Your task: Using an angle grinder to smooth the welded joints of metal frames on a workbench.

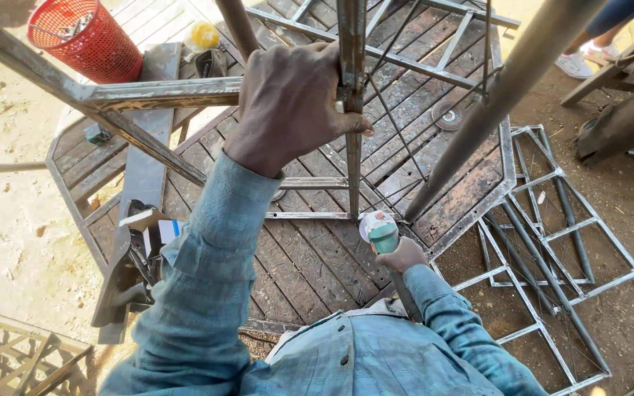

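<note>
Sandy ground lies all around my work, and over it sits a low counter (471, 187) of dark slats in a steel frame, my landmark for everything else. Above the counter's middle stands the upright steel bar (351, 110) of the frame I am building; my left hand (295, 103) is wrapped fully around it where it meets the horizontal square tube (163, 93), fingers closed tight, thumb toward me. My right hand (403, 254) is lower, over the counter's near edge, closed around the body of a green angle grinder (381, 233) with its disc guard pointing up toward the foot of the upright bar. The disc looks close to the bar but I cannot tell whether it touches.

To do this well, I judge I should keep my left hand high, well clear of the disc, brace the bar so it does not chatter, and bring the disc on lightly at a shallow angle, sparks aimed away from my sleeve.

A slanting round pipe (493, 103) crosses above the counter's right side. Beyond the counter's far left corner stands a red mesh basket (89, 37), with a yellow object (205, 34) beside it. Off the counter's right edge, welded square frames (559, 242) lie on the dirt.
</note>
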